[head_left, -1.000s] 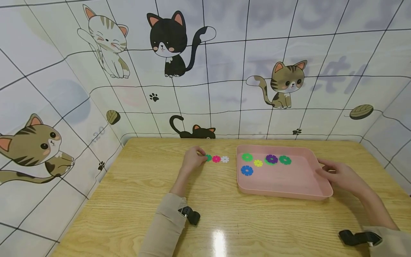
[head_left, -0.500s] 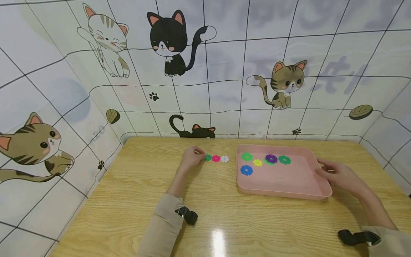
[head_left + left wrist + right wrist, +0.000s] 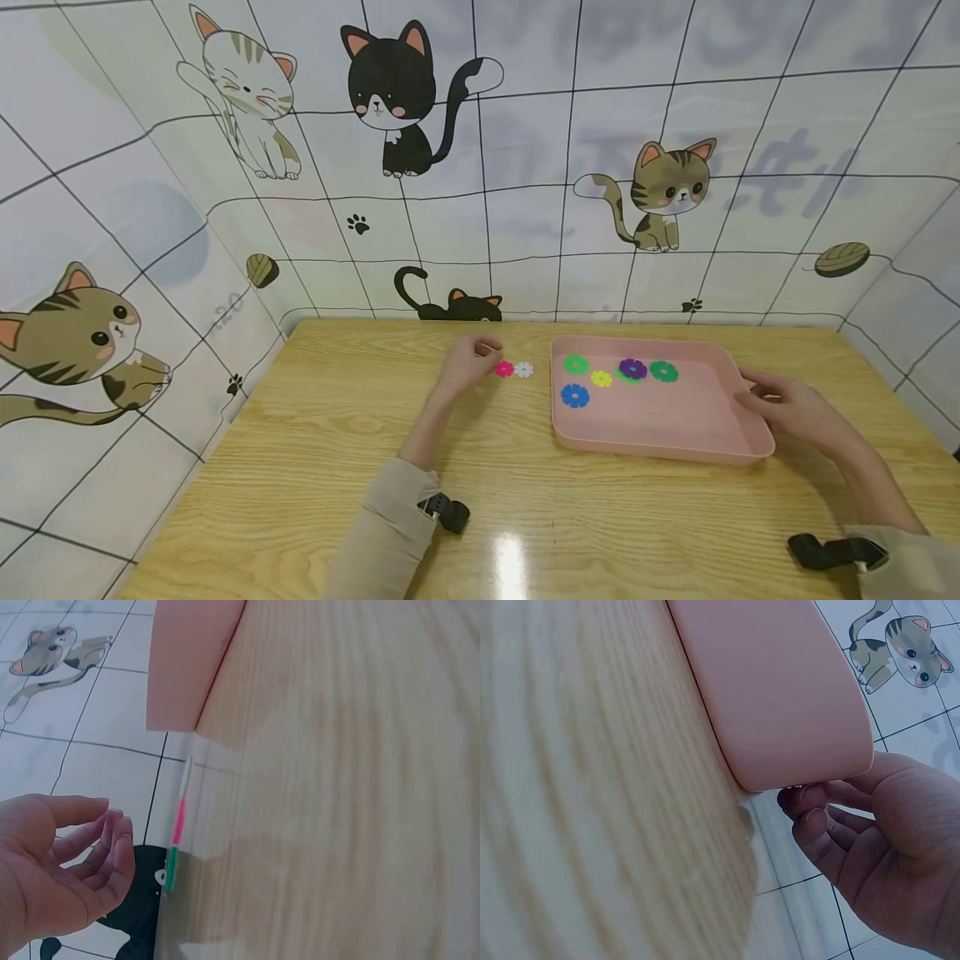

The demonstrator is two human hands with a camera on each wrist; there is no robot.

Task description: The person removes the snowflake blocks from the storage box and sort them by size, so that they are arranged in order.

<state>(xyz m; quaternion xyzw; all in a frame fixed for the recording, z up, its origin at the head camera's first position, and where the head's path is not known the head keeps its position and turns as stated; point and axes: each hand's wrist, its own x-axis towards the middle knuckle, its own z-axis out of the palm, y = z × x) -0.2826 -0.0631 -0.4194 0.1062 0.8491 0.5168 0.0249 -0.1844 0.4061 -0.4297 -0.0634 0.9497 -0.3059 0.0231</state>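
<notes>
My left hand [image 3: 469, 363] hovers over the table beside a short row of toothed plastic discs, fingers loosely curved with nothing between them. In the left wrist view, the hand [image 3: 67, 866] is apart from the row, which is seen edge-on: a green disc [image 3: 172, 868], a pink disc [image 3: 179, 821] and a white disc [image 3: 186, 778]. From the head, the pink disc [image 3: 504, 368] and white disc [image 3: 523, 369] show, while the green one is hidden behind the hand. My right hand [image 3: 798, 411] holds the right wall of the pink tray [image 3: 660, 433], its thumb over the rim.
Inside the tray lie a light green disc [image 3: 576, 365], a blue disc [image 3: 575, 396], a yellow disc [image 3: 602, 378], a purple disc [image 3: 632, 368] overlapping a green one, and a dark green disc [image 3: 663, 372]. A cat-print wall [image 3: 525, 233] rises behind the wooden table [image 3: 300, 467].
My left hand has let go of the green disc at the row's left end, lifted, and moved right over it. The right hand stays on the tray.
</notes>
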